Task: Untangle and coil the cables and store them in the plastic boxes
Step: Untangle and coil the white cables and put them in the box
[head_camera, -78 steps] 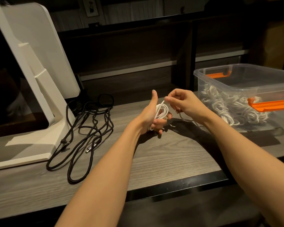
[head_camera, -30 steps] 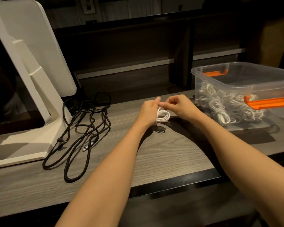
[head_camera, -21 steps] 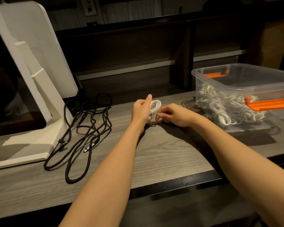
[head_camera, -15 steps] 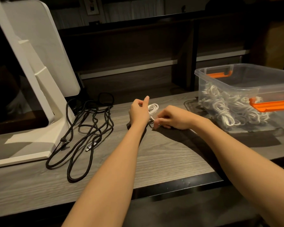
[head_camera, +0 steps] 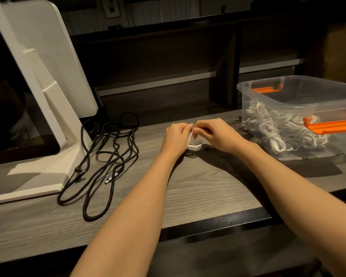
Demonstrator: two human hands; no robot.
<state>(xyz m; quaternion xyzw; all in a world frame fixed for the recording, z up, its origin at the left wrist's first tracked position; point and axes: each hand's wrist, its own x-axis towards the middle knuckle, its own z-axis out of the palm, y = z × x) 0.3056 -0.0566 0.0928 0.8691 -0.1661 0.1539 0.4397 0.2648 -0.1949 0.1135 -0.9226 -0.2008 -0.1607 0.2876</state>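
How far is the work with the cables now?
Done: many coiled white cables lie in the clear plastic box. In hand: the left hand and right hand grip a small white cable coil between them. Left: the loose black cable on the wooden desk.

wood-grain desk point(head_camera: 198, 188) | on it: black cable point(head_camera: 108, 156), clear box point(head_camera: 300, 100), white stand point(head_camera: 48, 120)

Both forearms are stretched forward and angled inward, so that the hands are brought together. The left hand point(head_camera: 176, 137) is held knuckles up, its fingers curled round a small white cable coil point(head_camera: 194, 144). The right hand point(head_camera: 214, 133) is bent over it, the cable pinched at the fingertips.
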